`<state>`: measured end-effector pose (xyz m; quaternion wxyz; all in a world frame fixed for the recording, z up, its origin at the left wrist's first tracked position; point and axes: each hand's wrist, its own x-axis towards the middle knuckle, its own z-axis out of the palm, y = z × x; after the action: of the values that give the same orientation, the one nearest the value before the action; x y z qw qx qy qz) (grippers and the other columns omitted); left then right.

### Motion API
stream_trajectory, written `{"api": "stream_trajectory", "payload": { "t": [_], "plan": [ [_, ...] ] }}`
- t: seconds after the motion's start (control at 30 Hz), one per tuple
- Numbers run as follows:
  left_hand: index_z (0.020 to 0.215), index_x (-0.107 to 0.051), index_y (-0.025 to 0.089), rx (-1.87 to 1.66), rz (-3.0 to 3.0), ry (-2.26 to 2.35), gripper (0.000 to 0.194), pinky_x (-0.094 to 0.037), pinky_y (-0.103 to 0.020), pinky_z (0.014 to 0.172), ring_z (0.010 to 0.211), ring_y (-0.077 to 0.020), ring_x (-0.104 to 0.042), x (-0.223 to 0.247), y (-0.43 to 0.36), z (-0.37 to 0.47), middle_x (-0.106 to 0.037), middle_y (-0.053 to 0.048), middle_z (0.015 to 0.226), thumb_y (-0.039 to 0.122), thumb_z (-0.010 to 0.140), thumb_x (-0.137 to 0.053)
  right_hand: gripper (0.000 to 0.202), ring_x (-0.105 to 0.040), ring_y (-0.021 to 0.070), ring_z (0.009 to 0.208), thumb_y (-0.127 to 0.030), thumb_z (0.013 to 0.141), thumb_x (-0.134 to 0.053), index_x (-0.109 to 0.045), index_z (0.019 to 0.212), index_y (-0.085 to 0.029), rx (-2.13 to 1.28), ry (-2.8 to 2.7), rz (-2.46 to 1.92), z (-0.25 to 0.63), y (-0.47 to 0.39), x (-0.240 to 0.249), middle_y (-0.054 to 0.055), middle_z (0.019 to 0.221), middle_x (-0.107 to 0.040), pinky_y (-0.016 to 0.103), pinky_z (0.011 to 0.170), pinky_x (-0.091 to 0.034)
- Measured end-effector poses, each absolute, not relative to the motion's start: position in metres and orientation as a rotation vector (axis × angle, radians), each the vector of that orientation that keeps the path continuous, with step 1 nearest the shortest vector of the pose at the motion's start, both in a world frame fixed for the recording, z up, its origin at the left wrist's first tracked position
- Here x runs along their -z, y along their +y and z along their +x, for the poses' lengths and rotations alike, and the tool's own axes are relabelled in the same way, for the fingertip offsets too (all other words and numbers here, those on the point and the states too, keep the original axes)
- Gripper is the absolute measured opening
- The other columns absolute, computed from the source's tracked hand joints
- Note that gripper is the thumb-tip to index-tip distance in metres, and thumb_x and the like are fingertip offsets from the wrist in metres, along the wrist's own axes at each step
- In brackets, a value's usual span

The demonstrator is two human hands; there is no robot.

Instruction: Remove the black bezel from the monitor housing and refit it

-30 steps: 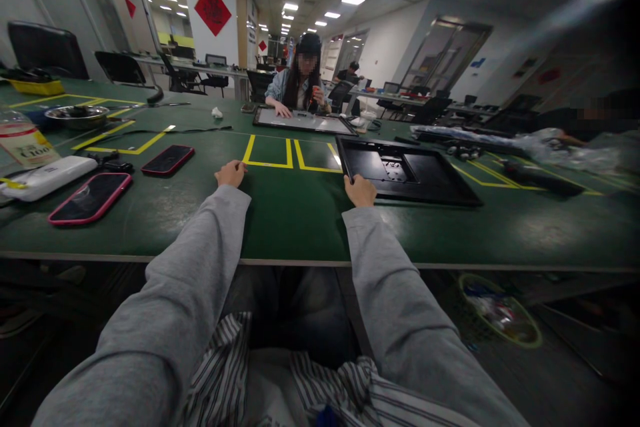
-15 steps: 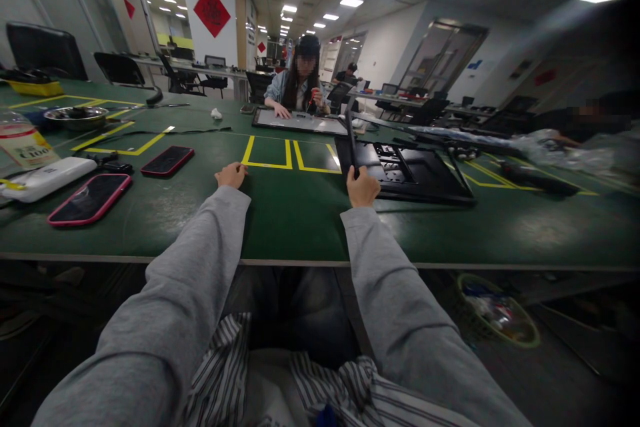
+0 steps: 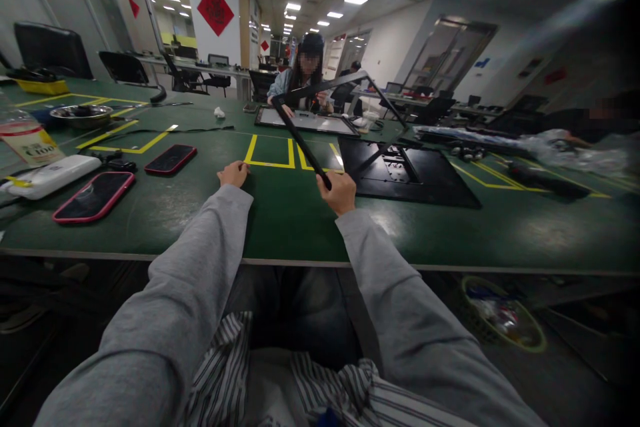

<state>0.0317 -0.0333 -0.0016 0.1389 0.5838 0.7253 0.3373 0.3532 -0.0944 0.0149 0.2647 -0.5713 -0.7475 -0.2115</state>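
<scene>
My right hand is closed around one corner of a thin black rectangular frame. The frame is raised and tilted above the table, its far side reaching up toward the person opposite. Below and to the right, a flat black panel with a cut-out middle section lies on the green table. My left hand rests on the tabletop with its fingers curled in, and nothing shows in it. It is nearest to the yellow tape outlines.
Two phones, a white power bank, a bottle and a metal bowl are at left. Across the table a person works over a flat screen panel. Plastic wrapping lies at right; a basket stands below.
My right hand has moved left and lifted the black frame off the panel, so it now tilts up in the air. My left hand stays in place.
</scene>
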Motion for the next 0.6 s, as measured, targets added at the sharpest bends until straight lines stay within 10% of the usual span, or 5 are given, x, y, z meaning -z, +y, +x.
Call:
{"api": "stream_trajectory", "payload": {
  "t": [0.6],
  "plan": [
    [0.108, -0.075, 0.026, -0.987, 1.717, 2.127, 0.034, -0.044, -0.035, 0.100, 0.110, -0.0237, -0.067, 0.007, -0.026, 0.033, -0.078, -0.001, 0.108, 0.029, 0.098, -0.043, 0.045, -0.045, 0.0156, 0.063, -0.047, 0.103, -0.039, -0.063, 0.078, -0.018, 0.528, -2.489, -0.690, 0.307, -0.125, -0.003, 0.003, 0.066, -0.058, 0.032, 0.068, -0.031]
  ]
}}
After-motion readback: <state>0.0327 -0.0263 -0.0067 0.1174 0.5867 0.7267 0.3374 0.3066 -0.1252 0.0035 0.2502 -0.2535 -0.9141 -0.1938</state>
